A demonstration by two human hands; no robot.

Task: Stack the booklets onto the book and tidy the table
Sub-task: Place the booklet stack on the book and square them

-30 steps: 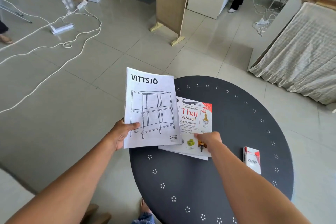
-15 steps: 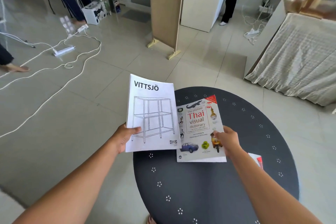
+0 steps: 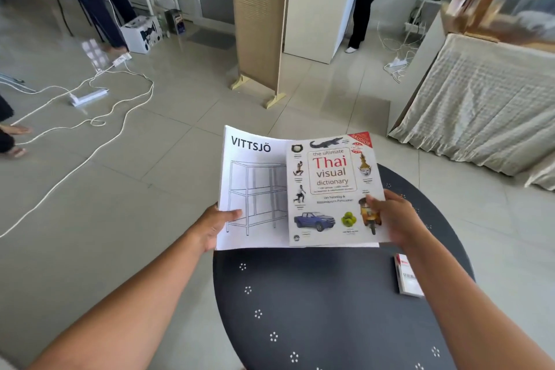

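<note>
My left hand [image 3: 213, 224] grips the lower left edge of a white VITTSJÖ booklet [image 3: 251, 189] with a shelf drawing, held above the table's far left rim. My right hand [image 3: 393, 219] holds the Thai visual dictionary book [image 3: 332, 189] by its lower right corner. The book is lifted off the round black table [image 3: 330, 303] and overlaps the right half of the booklet, lying on top of it. A thin white edge shows under the book's lower side; I cannot tell whether it is a second booklet.
A small white and red box [image 3: 407, 275] lies on the table's right side, partly behind my right forearm. White cables and a power strip [image 3: 88, 97] cross the tiled floor at left. A wooden panel [image 3: 258, 18], a cloth-covered cabinet [image 3: 480, 105] and standing people lie beyond.
My right hand has lifted the book off the table and brought it left, over the booklet. The booklet has stayed in my left hand. The view has tilted upward.
</note>
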